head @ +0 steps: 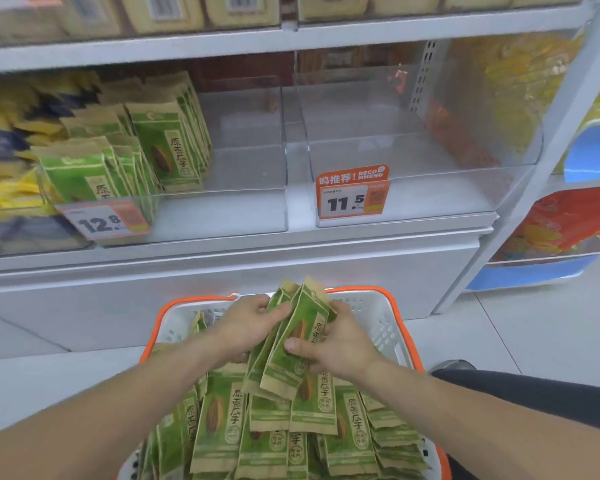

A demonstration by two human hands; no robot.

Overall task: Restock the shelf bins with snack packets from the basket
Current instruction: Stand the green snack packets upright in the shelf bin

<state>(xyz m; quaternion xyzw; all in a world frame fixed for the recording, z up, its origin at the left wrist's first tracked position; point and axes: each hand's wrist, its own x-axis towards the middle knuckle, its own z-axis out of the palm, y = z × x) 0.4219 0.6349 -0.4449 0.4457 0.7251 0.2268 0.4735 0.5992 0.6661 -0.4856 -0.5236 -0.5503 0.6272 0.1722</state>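
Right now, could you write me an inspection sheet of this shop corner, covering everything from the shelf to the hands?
Surface: white shelf carrying clear bins.
Job's things: bunch of green packets lifted over the white and orange basket, which is heaped with more; left bin part filled; right bin bare.
Clutter: price tags 12.8 and 11.5.
Grippers: left hand and right hand both grip the bunch.
Cables: nothing seen.
Surroundings: yellow packets left, blue rack right, tiled floor.
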